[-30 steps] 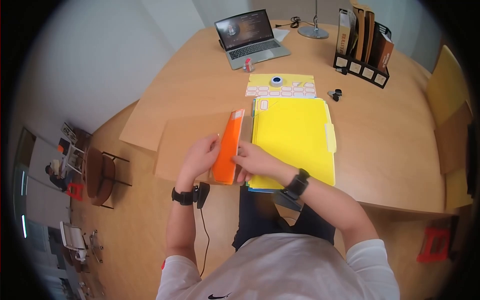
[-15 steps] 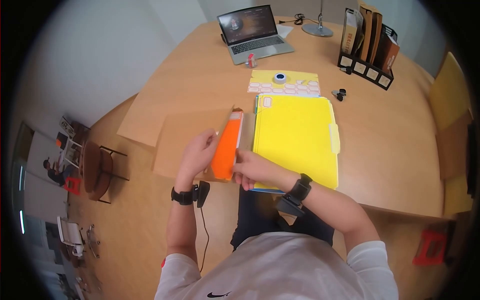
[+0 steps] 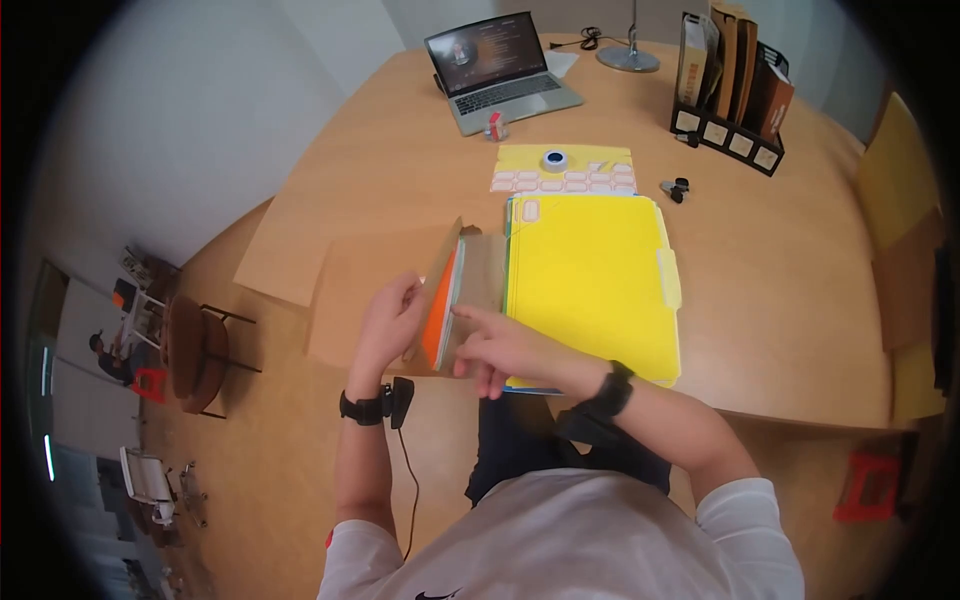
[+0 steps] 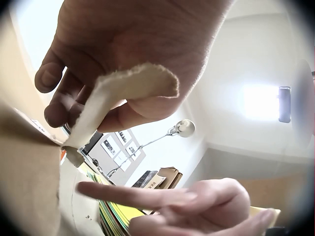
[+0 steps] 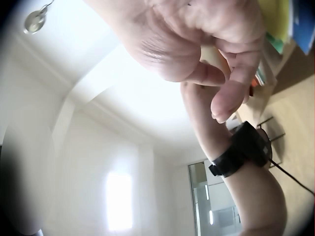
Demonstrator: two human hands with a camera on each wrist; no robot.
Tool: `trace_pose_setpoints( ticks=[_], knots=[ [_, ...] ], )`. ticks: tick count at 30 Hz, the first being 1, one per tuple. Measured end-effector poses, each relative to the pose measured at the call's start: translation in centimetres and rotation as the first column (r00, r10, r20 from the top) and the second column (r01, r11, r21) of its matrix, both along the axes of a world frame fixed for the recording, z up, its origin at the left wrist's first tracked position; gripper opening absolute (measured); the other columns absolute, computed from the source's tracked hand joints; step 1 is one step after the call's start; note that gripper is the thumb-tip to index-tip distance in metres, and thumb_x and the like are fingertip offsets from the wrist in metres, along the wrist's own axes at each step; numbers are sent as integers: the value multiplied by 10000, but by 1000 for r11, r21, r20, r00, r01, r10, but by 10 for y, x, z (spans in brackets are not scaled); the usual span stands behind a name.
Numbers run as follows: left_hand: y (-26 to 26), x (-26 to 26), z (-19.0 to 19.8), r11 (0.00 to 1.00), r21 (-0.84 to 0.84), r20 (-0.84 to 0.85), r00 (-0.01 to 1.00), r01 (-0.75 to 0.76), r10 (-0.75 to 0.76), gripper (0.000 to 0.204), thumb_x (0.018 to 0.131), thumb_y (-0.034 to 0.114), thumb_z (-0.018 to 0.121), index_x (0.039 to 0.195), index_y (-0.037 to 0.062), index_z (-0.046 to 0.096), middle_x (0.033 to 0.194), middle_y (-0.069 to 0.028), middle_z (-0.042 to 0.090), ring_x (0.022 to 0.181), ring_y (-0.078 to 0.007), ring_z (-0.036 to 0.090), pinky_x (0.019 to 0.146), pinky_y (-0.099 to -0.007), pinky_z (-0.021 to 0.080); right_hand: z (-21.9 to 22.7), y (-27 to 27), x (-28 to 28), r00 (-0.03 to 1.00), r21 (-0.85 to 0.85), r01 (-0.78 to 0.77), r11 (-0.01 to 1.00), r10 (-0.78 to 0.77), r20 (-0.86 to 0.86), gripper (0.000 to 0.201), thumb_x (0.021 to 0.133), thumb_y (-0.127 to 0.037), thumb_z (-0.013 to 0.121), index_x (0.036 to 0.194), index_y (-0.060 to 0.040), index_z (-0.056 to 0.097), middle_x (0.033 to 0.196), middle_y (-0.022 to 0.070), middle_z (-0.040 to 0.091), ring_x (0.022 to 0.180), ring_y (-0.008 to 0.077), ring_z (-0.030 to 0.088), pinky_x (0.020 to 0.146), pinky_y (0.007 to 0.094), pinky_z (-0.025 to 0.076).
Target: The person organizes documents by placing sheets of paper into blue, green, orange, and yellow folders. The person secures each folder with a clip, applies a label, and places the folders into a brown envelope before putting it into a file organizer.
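Orange folder (image 3: 441, 308) sits inside the brown kraft folder (image 3: 478, 275), just left of the yellow folder stack (image 3: 590, 280). Left hand (image 3: 392, 322) pinches the raised cover; right hand (image 3: 500, 345), forefinger extended, presses the contents. Keep edges aligned while closing.

A wooden table (image 3: 780, 270) is seen, rounded at the far end. Near the front edge a stack of folders is laid flat, a yellow folder (image 3: 590, 285) on top, with coloured edges showing beneath it. Just left of the stack, a brown folder (image 3: 375, 270) is spread on the wood. Beyond the stack, a label sheet (image 3: 562, 181) is laid on a yellow sheet (image 3: 590, 155), and a small round tape roll (image 3: 554, 160) is set on that. A binder clip (image 3: 672, 188) is spotted to the right. Farther back, an open laptop (image 3: 495, 70), a black file rack (image 3: 728, 85) and a lamp base (image 3: 628, 62) are stood.
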State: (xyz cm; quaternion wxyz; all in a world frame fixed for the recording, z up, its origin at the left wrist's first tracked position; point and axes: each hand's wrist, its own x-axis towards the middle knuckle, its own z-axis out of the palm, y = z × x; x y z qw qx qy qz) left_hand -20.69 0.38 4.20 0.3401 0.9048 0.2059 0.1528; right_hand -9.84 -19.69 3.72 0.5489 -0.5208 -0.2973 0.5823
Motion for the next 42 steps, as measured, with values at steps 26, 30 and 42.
trace_pose_setpoints(
  ticks=[26, 30, 42],
  knots=[
    [0, 2, -25, 999, -47, -22, 999, -26, 25, 192, 980, 133, 552, 859, -7, 503, 665, -57, 448, 639, -124, 426, 599, -308, 394, -91, -139, 258, 369, 91, 764, 639, -548, 751, 433, 871, -422, 758, 924, 5, 705, 787, 104, 709, 704, 201, 690, 645, 323, 516],
    [-8, 8, -25, 1000, -6, 0, 1000, -12, 12, 196, 978, 130, 551, 848, -8, 499, 660, -53, 439, 636, -125, 421, 592, -304, 390, -93, -151, 266, 499, 97, 783, 615, -713, 493, 382, 925, -311, 727, 996, 64, 715, 847, 106, 735, 698, 166, 691, 634, 291, 518],
    [-8, 6, -24, 999, -51, 20, 1000, -18, 19, 209, 989, 144, 561, 851, -3, 505, 681, -30, 420, 663, -117, 406, 615, -291, 384, -63, -151, 246, 425, 258, 840, 477, -874, 235, 302, 976, -219, 648, 1101, 53, 692, 957, 80, 731, 826, 159, 689, 759, 299, 536]
  ],
)
